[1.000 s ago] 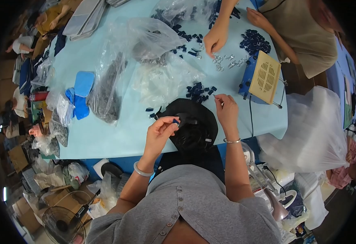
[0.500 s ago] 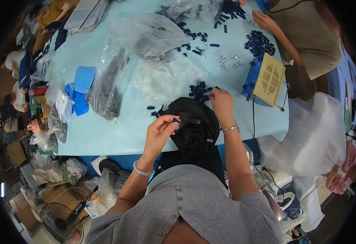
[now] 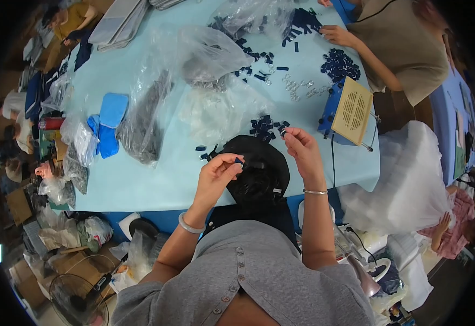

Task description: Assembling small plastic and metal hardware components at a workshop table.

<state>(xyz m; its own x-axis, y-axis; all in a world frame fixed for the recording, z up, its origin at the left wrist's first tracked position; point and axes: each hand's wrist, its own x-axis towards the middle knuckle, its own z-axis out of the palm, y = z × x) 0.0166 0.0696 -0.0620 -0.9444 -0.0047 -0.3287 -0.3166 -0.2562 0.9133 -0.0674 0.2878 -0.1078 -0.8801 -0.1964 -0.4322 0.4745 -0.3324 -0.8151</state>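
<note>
My left hand (image 3: 216, 176) is closed in a pinch on a small dark blue fabric tab (image 3: 239, 161), above the left side of a black fabric item (image 3: 258, 157). That item lies over the table's near edge and bears a small pale label. To its right, my right hand (image 3: 305, 153) has thumb and forefinger together on a small dark tab (image 3: 283, 132), partly hidden by the fingertips. Just beyond it lies a little pile of dark blue tabs (image 3: 263, 127). A few more dark tabs (image 3: 200, 148) rest left of the black item.
Clear plastic bags (image 3: 216, 111) and a bag of dark contents (image 3: 142, 122) lie on the pale blue table (image 3: 123, 187). A blue box with a cream grille (image 3: 349, 111) stands right, its cord hanging down. Across the table, a co-worker's hand (image 3: 339, 36) is near more dark tabs.
My right hand has drawn back from the pile toward me, a small dark tab in its fingertips. My left hand keeps its pinch. The co-worker's hand has moved left, toward the far tabs.
</note>
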